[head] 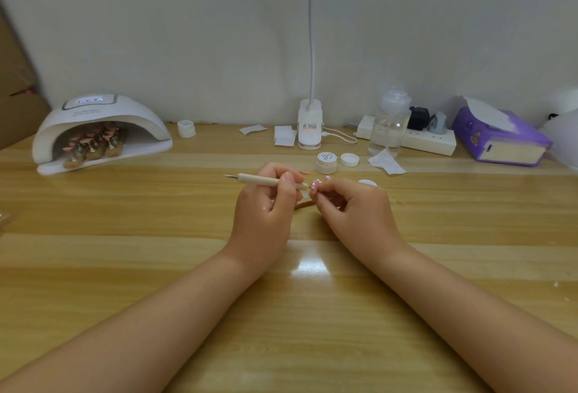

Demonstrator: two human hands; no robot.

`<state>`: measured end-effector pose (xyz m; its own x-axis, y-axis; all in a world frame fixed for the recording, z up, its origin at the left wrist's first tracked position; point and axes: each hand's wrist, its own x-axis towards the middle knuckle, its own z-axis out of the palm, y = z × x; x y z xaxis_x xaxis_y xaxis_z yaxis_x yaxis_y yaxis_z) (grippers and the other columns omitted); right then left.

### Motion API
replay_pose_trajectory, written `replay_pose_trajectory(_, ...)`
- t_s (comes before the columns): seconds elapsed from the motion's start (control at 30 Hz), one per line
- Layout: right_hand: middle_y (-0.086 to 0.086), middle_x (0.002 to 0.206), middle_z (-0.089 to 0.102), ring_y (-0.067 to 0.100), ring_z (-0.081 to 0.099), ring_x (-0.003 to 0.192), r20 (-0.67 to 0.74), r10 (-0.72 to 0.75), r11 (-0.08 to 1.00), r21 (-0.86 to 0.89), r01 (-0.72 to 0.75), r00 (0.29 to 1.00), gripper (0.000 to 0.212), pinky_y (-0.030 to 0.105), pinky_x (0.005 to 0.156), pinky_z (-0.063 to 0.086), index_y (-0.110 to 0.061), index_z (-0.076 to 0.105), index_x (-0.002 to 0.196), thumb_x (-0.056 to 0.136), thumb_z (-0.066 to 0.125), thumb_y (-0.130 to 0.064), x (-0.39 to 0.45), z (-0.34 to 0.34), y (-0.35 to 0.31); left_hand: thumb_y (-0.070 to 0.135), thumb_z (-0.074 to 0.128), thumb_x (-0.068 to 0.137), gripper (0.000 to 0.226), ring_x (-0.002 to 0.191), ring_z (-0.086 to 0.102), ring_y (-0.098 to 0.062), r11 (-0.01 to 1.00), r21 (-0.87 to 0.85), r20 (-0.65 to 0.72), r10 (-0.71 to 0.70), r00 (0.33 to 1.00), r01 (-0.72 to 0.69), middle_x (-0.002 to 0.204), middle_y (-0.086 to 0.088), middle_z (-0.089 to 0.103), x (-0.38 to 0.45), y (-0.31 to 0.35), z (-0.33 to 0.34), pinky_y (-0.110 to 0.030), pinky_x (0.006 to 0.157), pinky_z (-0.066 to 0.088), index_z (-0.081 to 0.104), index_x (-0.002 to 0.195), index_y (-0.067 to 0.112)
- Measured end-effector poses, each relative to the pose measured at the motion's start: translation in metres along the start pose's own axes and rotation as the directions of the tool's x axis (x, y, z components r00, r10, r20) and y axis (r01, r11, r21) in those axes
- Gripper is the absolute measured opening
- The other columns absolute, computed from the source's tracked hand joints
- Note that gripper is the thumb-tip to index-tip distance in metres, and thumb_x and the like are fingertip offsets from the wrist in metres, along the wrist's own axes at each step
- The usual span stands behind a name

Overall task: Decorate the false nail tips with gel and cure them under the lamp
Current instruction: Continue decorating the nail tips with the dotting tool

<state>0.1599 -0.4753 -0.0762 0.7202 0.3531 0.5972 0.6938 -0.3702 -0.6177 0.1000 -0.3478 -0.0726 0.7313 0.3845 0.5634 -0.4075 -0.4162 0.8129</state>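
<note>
Head camera showed your left grip [266,202] curled round a wooden dotting tool [269,180], its point at a pink false nail tip [315,187] that your right grip [350,205] pinched between fingertips, just above the worktop [156,252]. Just beyond your hands sat an open gel pot [326,162] with its lid [349,159] beside it. Far left stood the curing lamp [100,133], more nail tips on stands [93,142] inside it. Along the wall you had a clip lamp [309,127], a clear pump bottle [390,123], a power strip [428,142] and a purple tissue box [500,139].
</note>
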Motion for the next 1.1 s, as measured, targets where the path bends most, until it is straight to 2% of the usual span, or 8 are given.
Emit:
replay_pose_trajectory(0.13,-0.012,0.066,0.062,-0.004,0.053,0.058,0.001,0.0,1.0,-0.002,0.0,1.0,0.007,0.008,0.06,0.038,-0.013,0.074,0.085,0.086,0.067,-0.015,-0.0002,-0.0001,0.0002,0.028,0.042,0.091,0.019,0.069,0.064,-0.002,1.0,-0.005,-0.003,0.003,1.0,-0.003,0.078,0.021,0.068,-0.0001,-0.0003,0.0003,-0.024,0.066,0.053,0.057,0.08,0.027)
replay_pose_trajectory(0.3,-0.015,0.067,0.061,-0.007,0.054,0.062,-0.007,0.008,1.0,0.018,-0.008,1.0,0.006,0.006,0.061,0.038,-0.013,0.074,0.085,0.084,0.068,-0.013,0.0002,0.0004,-0.0004,0.029,0.042,0.09,0.019,0.07,0.065,-0.005,1.0,-0.013,-0.002,-0.005,1.0,0.005,0.074,0.014,0.067,-0.0008,0.0,0.0,-0.033,0.069,0.054,0.057,0.079,0.027)
replay_pose_trajectory(0.4,-0.016,0.067,0.061,-0.008,0.054,0.062,-0.006,-0.001,1.0,0.016,0.001,1.0,0.006,0.006,0.062,0.038,-0.013,0.074,0.085,0.085,0.068,-0.013,-0.0007,0.0008,-0.0008,0.029,0.042,0.091,0.019,0.069,0.064,-0.003,1.0,-0.012,0.0,0.005,1.0,-0.005,0.076,0.021,0.067,-0.0007,0.0,0.0001,-0.027,0.068,0.053,0.057,0.079,0.027)
replay_pose_trajectory(0.67,-0.015,0.066,0.061,-0.007,0.055,0.061,-0.007,0.004,1.0,0.01,-0.004,1.0,0.005,0.007,0.061,0.039,-0.014,0.074,0.084,0.084,0.069,-0.013,-0.0006,0.0007,0.0,0.028,0.042,0.09,0.019,0.067,0.063,-0.001,1.0,-0.017,-0.008,0.008,1.0,-0.008,0.078,0.024,0.067,-0.0006,0.0004,0.0008,-0.021,0.066,0.052,0.056,0.079,0.026)
replay_pose_trajectory(0.83,-0.014,0.065,0.061,-0.007,0.054,0.061,-0.009,0.002,1.0,0.015,-0.002,1.0,0.006,0.007,0.061,0.039,-0.014,0.074,0.083,0.084,0.069,-0.014,-0.0004,0.0008,-0.0002,0.028,0.042,0.09,0.019,0.068,0.064,-0.002,1.0,-0.015,-0.009,0.005,1.0,-0.005,0.075,0.021,0.067,-0.0002,0.0003,0.0005,-0.023,0.066,0.052,0.057,0.079,0.027)
replay_pose_trajectory(0.97,-0.013,0.067,0.062,-0.008,0.055,0.062,-0.01,0.009,1.0,0.013,-0.009,1.0,0.006,0.006,0.062,0.039,-0.014,0.074,0.085,0.084,0.069,-0.013,-0.0004,0.0008,0.0008,0.029,0.042,0.09,0.019,0.069,0.064,-0.005,1.0,-0.006,-0.021,0.0,1.0,-0.001,0.074,0.005,0.066,-0.0002,0.0002,0.0002,-0.03,0.066,0.052,0.057,0.078,0.029)
replay_pose_trajectory(1.1,-0.01,0.068,0.065,-0.003,0.056,0.065,-0.015,0.003,1.0,0.016,-0.002,1.0,0.006,0.007,0.062,0.04,-0.014,0.074,0.085,0.084,0.069,-0.013,-0.0004,0.001,0.0011,0.029,0.042,0.09,0.019,0.068,0.064,-0.003,1.0,-0.008,-0.013,-0.003,1.0,0.003,0.072,0.011,0.066,-0.0005,-0.0003,0.0,-0.027,0.066,0.052,0.057,0.078,0.028)
